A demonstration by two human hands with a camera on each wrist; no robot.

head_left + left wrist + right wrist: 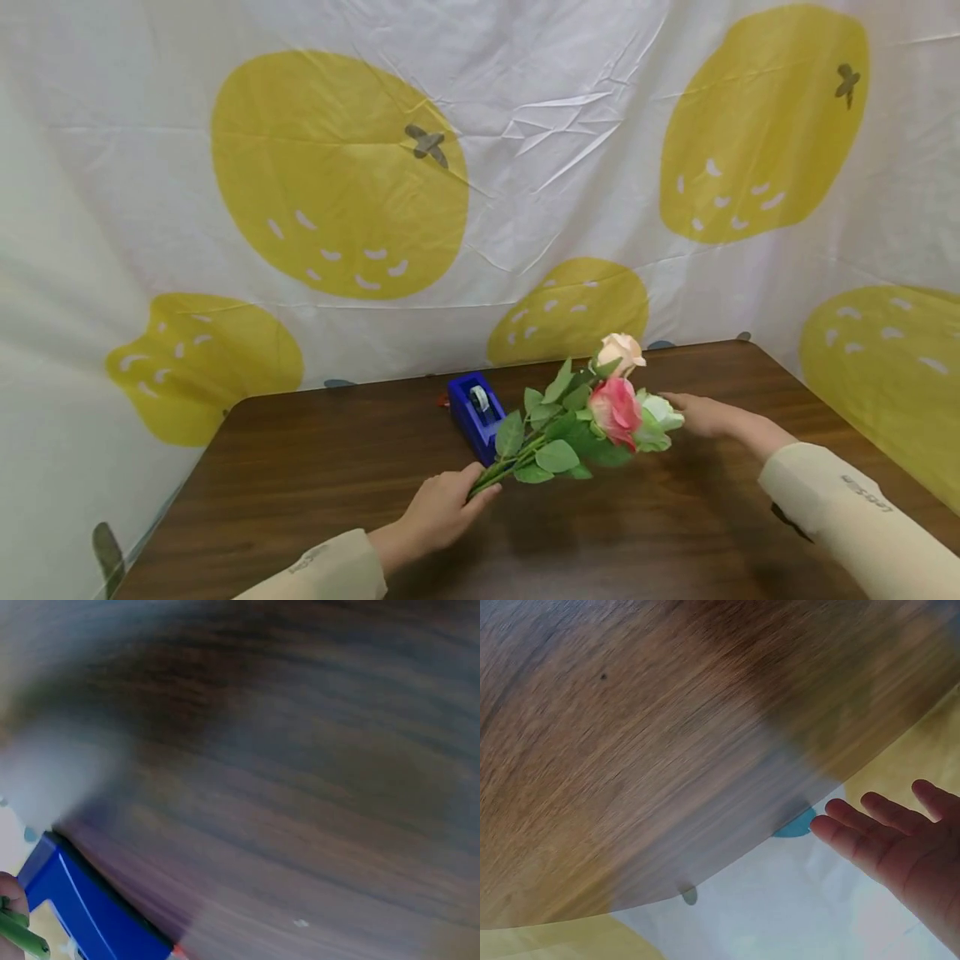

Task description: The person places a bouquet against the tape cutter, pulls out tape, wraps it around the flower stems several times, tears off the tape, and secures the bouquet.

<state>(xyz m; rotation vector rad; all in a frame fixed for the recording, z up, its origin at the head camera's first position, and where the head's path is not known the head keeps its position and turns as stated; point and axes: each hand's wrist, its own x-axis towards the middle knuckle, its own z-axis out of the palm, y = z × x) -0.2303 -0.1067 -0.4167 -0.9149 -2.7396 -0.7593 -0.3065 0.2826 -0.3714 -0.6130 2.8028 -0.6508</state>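
My left hand (444,510) grips a bunch of roses by the lower ends of their green stems (517,457). The bunch leans up to the right over the table, with a peach rose (621,354), a pink rose (617,412) and a whitish-green rose (657,421) at its head. In the left wrist view only a fingertip and a cut stem end (24,934) show at the lower left. Just right of the blossoms is my right hand (708,415), its fingers partly hidden behind them. The right wrist view shows that hand's fingers (855,836) extended and spread, holding nothing.
A blue tape dispenser (474,417) with a roll of tape stands on the dark wooden table (322,467), behind the stems. White cloth (555,167) printed with yellow fruit hangs at the back and sides, right along the table's far edge.
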